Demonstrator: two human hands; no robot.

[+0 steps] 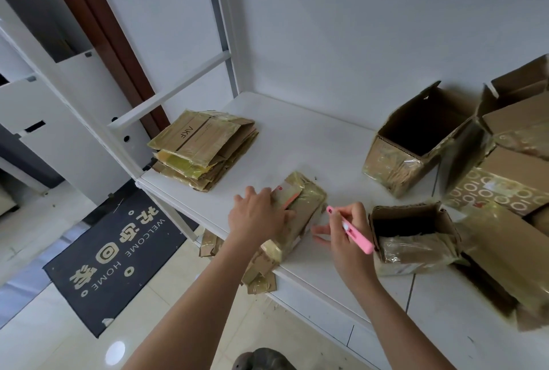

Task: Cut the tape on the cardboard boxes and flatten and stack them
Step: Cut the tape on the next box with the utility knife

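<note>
While hand-pinned, taped box, open boxes nearby

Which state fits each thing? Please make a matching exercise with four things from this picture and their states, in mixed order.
Things:
1. left hand
2. right hand
3. stack of boxes
4. box near the wall

States:
A. flattened, lying at the table's far left
B. standing open, top flaps up
C. pressing down on the taped box at the table edge
D. holding the pink cutter

Pairs: 1-C, 2-D, 3-A, 4-B
</note>
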